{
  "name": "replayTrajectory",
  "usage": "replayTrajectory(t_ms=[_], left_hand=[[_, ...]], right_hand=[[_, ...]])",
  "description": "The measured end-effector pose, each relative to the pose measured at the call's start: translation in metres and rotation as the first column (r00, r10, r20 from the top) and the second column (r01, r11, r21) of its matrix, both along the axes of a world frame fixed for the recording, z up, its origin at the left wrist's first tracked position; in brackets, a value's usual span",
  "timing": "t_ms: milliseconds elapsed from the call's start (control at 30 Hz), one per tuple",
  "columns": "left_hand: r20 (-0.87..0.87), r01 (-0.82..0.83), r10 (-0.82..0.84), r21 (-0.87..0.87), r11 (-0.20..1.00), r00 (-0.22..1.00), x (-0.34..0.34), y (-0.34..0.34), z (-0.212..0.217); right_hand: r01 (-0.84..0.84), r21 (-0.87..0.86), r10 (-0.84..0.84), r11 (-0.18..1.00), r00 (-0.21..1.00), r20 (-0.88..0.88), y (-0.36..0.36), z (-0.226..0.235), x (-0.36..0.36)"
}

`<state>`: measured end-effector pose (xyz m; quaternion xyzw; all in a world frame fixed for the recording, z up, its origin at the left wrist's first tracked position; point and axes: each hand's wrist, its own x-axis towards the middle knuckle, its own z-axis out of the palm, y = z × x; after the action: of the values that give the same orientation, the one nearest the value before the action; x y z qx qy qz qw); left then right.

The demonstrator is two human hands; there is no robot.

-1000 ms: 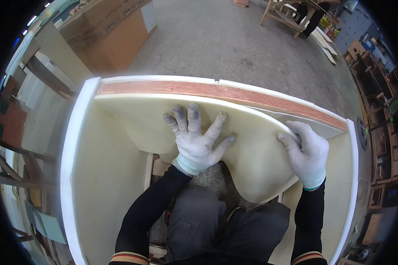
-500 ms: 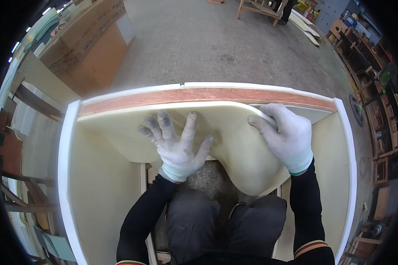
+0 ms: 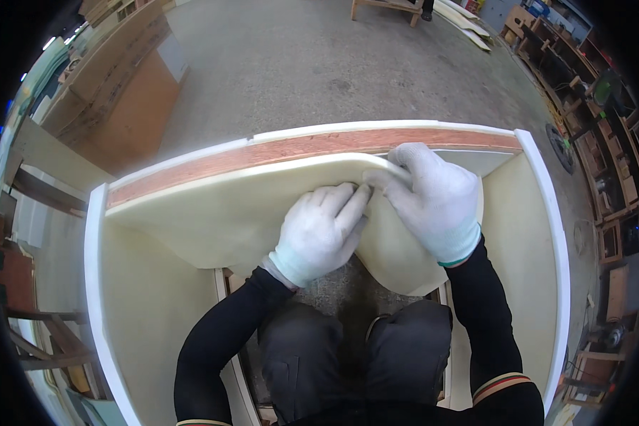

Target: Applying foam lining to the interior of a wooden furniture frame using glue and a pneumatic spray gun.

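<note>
On the far left stood a big brown box [image 3: 124, 117] with a pale label [image 3: 172, 58] on its side. Dark marks ran along the box, but they were too blurry to read. Nearer, the white left edge [image 3: 94, 263] of an open frame ran toward the person.

A soft, cream sheet [image 3: 241, 213] hung inside the frame, along its far side. It looked smooth and bendy, with a thick, pale rim. At the left, its top lay just beside a reddish wood strip [image 3: 319, 142]. Toward the right, the top curled away from the wood, and the bottom hung down in a round flap near the person's knees [image 3: 405, 341].

The left hand [image 3: 316, 231], in a white glove, was at the middle of the sheet. Its fingers were bent and close together, with the tips near the right thumb. I cannot tell if they pinched the sheet. The right hand [image 3: 433, 195], gloved too, pinched the sheet's top rim, thumb on the near side and fingers over the far side.

Farther right were the frame's cream right wall [image 3: 522, 234] and some brown shelves [image 3: 610, 153].
</note>
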<state>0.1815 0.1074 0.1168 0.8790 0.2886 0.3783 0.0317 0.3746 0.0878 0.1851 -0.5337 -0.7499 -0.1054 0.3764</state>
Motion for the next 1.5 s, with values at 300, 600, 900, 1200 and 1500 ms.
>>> replayTrajectory(t_ms=[300, 600, 900, 1200, 1500], left_hand=[[0.024, -0.024, 0.024, 0.035, 0.999, 0.999, 0.007, 0.001, -0.003], [0.027, -0.029, 0.029, 0.013, 0.999, 0.999, 0.007, 0.001, -0.003], [0.001, 0.023, -0.023, 0.063, 0.998, 1.000, 0.018, -0.003, 0.008], [-0.057, -0.022, 0.025, 0.055, 0.998, 0.998, 0.035, -0.002, 0.016], [-0.077, -0.105, 0.108, 0.038, 0.994, 0.991, 0.041, -0.004, 0.019]], right_hand=[[0.166, -0.274, -0.075, 0.947, 0.946, 0.315, -0.063, 0.011, 0.065], [0.185, -0.210, -0.129, 0.960, 0.958, 0.255, -0.078, 0.019, 0.073], [0.147, -0.076, -0.134, 0.986, 0.979, 0.153, -0.056, 0.017, 0.082], [0.129, -0.024, -0.126, 0.991, 0.986, 0.105, -0.034, 0.009, 0.091], [0.097, 0.032, -0.099, 0.995, 0.994, 0.048, -0.020, 0.002, 0.097]])
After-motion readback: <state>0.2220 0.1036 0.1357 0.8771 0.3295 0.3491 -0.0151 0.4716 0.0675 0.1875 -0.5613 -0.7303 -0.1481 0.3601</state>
